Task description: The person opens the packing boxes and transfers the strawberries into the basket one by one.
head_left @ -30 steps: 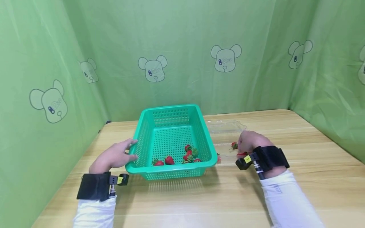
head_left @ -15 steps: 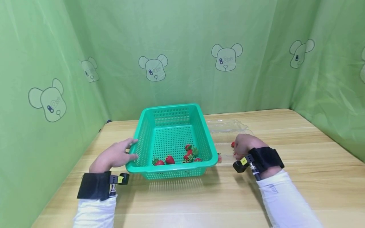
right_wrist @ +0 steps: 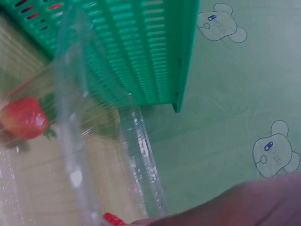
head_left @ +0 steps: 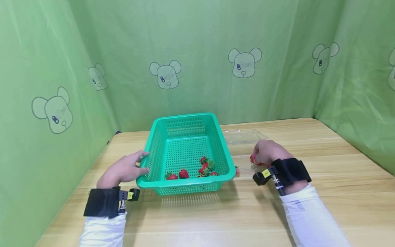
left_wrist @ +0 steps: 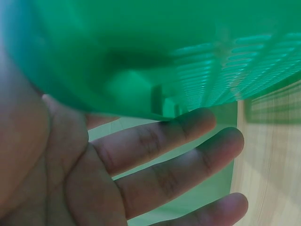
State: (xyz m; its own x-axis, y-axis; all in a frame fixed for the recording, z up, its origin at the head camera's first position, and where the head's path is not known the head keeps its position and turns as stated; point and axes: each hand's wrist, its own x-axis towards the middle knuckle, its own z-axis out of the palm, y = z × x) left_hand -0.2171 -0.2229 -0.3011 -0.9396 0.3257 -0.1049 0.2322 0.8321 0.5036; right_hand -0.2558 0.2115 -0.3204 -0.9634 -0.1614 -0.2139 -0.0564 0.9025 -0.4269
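In the head view my left hand (head_left: 124, 168) rests on the left rim of a green plastic basket (head_left: 188, 183), thumb and a finger over the edge. The left wrist view shows its other fingers (left_wrist: 183, 165) straight and spread below the rim. Red strawberries with green leaves, among them one strawberry (head_left: 183, 174), lie in the basket's near part. To the right, my right hand (head_left: 271, 152) is at a clear plastic box (head_left: 243, 138) and pinches a red strawberry (head_left: 252, 159). My fingers partly hide that strawberry. Another strawberry (right_wrist: 23, 117) shows through the box in the right wrist view.
The wooden table (head_left: 197, 219) carries the basket and the box side by side. A green curtain (head_left: 203, 92) printed with bear heads stands behind the table and along its sides. Its edge runs close to the table's back.
My right hand dipped left and nearer over the box, then drew slightly back and up; a strawberry now shows at its fingertips. My left hand and the basket have stayed put.
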